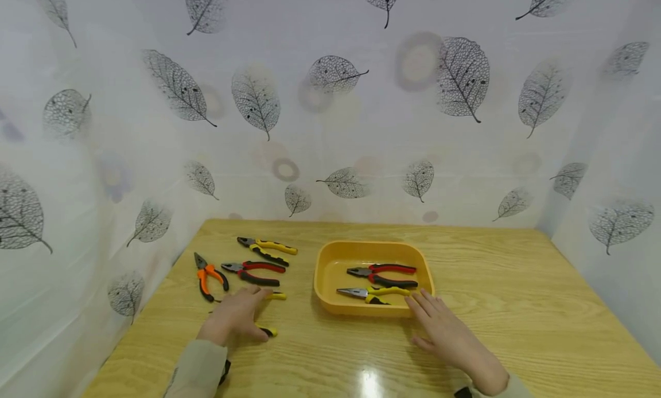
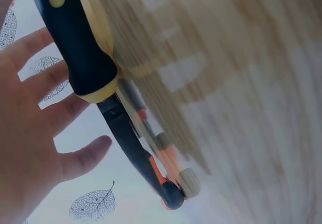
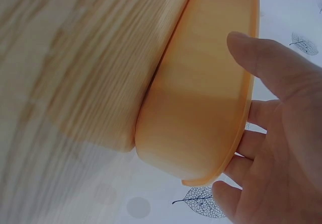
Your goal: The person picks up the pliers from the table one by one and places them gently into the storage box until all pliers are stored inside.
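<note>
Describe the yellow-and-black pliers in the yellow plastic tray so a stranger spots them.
On the wood-grain table, find the yellow, round-cornered plastic tray. Inside, along its near side, lie the yellow-and-black pliers. Their long, tapering silver nose sets them apart from the blunter red-and-black pliers beside them.
</note>
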Demonstrator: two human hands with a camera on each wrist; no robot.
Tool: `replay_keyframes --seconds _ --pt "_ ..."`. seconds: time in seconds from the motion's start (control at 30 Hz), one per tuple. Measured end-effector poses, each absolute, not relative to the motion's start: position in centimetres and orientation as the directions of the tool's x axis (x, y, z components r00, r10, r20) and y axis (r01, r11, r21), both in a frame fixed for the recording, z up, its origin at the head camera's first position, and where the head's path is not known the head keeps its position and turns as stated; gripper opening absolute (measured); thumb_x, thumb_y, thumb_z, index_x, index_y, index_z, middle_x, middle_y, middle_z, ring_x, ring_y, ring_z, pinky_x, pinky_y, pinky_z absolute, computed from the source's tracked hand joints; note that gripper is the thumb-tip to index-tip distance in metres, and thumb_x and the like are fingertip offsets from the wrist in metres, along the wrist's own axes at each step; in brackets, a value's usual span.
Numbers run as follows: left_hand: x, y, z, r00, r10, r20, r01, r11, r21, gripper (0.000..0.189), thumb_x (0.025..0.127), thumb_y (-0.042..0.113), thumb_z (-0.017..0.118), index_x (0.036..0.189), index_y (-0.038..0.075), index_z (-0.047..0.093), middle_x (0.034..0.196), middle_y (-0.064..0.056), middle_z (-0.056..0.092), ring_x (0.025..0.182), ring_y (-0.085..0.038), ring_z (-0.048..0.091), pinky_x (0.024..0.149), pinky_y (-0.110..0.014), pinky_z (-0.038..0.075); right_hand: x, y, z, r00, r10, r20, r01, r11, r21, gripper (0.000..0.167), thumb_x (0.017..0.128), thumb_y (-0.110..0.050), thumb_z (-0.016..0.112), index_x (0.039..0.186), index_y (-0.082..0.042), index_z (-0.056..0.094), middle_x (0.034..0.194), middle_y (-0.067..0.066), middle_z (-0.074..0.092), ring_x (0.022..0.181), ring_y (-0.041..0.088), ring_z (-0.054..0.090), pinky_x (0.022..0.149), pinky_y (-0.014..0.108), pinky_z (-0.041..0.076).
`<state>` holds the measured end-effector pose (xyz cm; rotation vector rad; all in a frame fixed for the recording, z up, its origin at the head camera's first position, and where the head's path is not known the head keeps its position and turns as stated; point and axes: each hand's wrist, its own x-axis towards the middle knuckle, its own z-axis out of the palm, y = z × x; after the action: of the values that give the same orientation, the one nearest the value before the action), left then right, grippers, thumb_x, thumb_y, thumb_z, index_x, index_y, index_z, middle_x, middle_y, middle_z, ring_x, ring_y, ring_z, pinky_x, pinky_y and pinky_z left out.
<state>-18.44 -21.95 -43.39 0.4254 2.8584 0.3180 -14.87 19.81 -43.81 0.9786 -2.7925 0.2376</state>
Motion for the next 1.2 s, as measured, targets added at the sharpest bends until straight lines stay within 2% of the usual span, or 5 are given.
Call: replay_keyframes --seconds 0.3,0.5,0.77,1.03,1.2 --pt "-18.5 -21.9 -43.3 -0.929 0.337 -0.152 0.306 0.932 0.196 0.087 0.057 0.052 0.076 0.131 0.020 0.043 0.129 -0.009 0.043 0.114 -0.034 0.041 0.086 -0.067 0.023 -14.9 19.8 -43.7 -0.766 -0.609 0.206 -0.635 0.767 -0.096 0.071 0.074 -0.029 0.070 0.129 0.004 0.039 0.129 0.023 0.040 0.121 0.040 0.031 0.094 0.054 0.028" --pt "-18.6 -21.6 -43.0 -0.910 0.413 0.007 0.411 0.902 0.132 0.089 0.056 0.060 0.072 0.130 0.019 0.044 0.124 -0.006 0.046 0.111 -0.031 0.043 0.081 -0.064 0.030 -14.9 19.7 -43.8 -0.777 -0.599 0.195 -0.623 0.776 -0.098 0.072 0.074 -0.030 0.070 0.129 0.005 0.040 0.129 0.024 0.040 0.122 0.040 0.030 0.095 0.054 0.027" --pt "-18.6 -20.6 -41.8 -0.861 0.468 0.199 0.492 0.866 0.093 0.085 0.057 0.056 0.074 0.128 0.018 0.047 0.120 -0.006 0.048 0.109 -0.029 0.044 0.079 -0.064 0.032 -14.9 19.7 -43.9 -0.777 -0.595 0.206 -0.620 0.779 -0.090 0.072 0.073 -0.029 0.071 0.128 0.005 0.040 0.128 0.024 0.041 0.121 0.040 0.031 0.094 0.054 0.029" --pt "-18.8 -18.9 -40.4 -0.818 0.498 0.287 0.529 0.847 0.038 0.085 0.056 0.059 0.072 0.127 0.018 0.048 0.116 -0.005 0.050 0.102 -0.025 0.046 0.073 -0.053 0.037 -15.0 19.8 -44.2 -0.765 -0.598 0.241 -0.629 0.773 -0.081 0.074 0.071 -0.029 0.073 0.128 0.005 0.041 0.126 0.024 0.042 0.119 0.041 0.033 0.093 0.054 0.030" --pt "-19.2 -17.5 -40.1 -0.791 0.523 0.317 0.556 0.831 0.019 0.084 0.057 0.061 0.071 0.126 0.019 0.048 0.115 -0.004 0.050 0.099 -0.023 0.046 0.069 -0.044 0.035 -14.9 19.7 -43.9 -0.766 -0.599 0.233 -0.629 0.773 -0.082 0.073 0.072 -0.028 0.073 0.128 0.005 0.040 0.127 0.024 0.042 0.120 0.040 0.033 0.093 0.054 0.029"
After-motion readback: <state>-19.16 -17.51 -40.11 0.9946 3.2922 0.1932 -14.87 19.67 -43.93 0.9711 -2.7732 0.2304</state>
